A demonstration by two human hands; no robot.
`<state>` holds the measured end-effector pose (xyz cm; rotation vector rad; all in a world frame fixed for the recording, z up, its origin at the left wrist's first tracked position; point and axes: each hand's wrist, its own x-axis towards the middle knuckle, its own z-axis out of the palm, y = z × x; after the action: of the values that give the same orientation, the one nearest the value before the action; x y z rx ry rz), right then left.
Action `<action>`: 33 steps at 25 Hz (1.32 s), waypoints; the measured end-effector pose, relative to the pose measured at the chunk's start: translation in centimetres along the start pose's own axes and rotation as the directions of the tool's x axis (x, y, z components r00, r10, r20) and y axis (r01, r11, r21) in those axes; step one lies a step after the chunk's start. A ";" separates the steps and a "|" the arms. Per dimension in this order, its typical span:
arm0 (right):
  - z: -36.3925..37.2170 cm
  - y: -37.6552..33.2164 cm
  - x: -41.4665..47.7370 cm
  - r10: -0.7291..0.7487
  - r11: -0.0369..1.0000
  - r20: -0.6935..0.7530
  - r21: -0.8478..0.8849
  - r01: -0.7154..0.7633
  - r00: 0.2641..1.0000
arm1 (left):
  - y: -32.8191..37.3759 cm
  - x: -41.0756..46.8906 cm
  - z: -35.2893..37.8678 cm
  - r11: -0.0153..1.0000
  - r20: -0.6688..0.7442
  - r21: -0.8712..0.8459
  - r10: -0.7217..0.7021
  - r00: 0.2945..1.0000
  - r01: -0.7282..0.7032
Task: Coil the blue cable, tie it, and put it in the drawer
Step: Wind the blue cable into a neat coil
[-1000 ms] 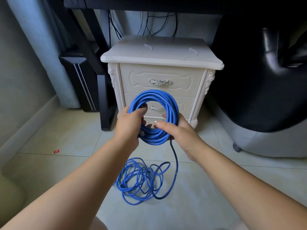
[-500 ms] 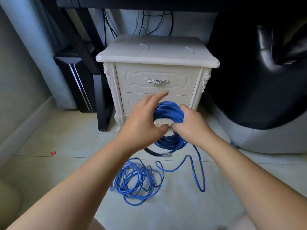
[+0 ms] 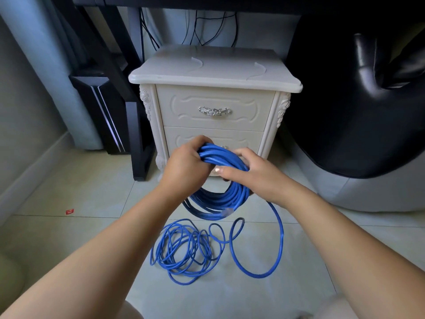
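Both hands, left hand and right hand, grip the coiled blue cable.

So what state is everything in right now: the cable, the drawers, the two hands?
Coiled cable, held up in both hands, no tie visible.
Loose cable, tangled on the floor, not yet coiled.
Plug, hanging free at the coil's bottom.
Top drawer, shut.
Lower drawer, shut, partly hidden by the hands.
Left hand, grips the coil's top.
Right hand, grips the coil beside it.
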<state>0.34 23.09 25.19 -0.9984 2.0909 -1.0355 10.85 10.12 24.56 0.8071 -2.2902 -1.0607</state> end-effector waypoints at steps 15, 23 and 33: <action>4.2 0.2 -0.2 0.083 0.892 -0.196 0.453 0.015 0.977 | 0.3 -0.4 1.0 0.694 -0.024 -0.600 -0.514 0.858 0.399; 2.5 1.2 0.8 0.119 0.912 -0.434 0.404 0.075 0.893 | -0.2 -1.5 1.0 0.697 0.256 -0.512 -0.435 0.863 0.503; 1.0 -0.6 0.1 -0.251 0.905 -0.271 -0.405 0.127 0.929 | 0.6 -1.3 -0.2 0.949 0.214 0.095 0.274 0.938 -0.299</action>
<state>1.23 22.35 25.11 -1.3228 2.5718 -0.9503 11.69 11.25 24.93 0.4052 -2.5672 -0.9042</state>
